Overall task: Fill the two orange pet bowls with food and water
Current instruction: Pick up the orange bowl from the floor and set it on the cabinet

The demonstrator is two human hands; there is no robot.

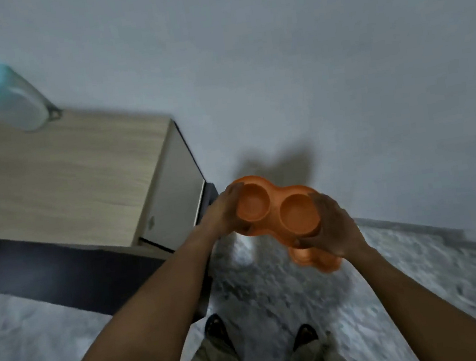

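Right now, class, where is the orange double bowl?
In the head view, the orange double bowl is held off the floor between the left hand and right hand, right of the wooden cabinet.

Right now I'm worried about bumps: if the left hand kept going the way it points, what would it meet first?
Beyond the orange bowls the left hand holds, probably the pale wall; depth is unclear.

Both bare arms are reaching forward and a little down, away from the body. The left hand (222, 212) is curling its fingers around the left end of the orange double bowl (277, 214). The right hand (335, 228) is gripping the right end, thumb on top. The two hands are holding it up in the air, tipped a bit.
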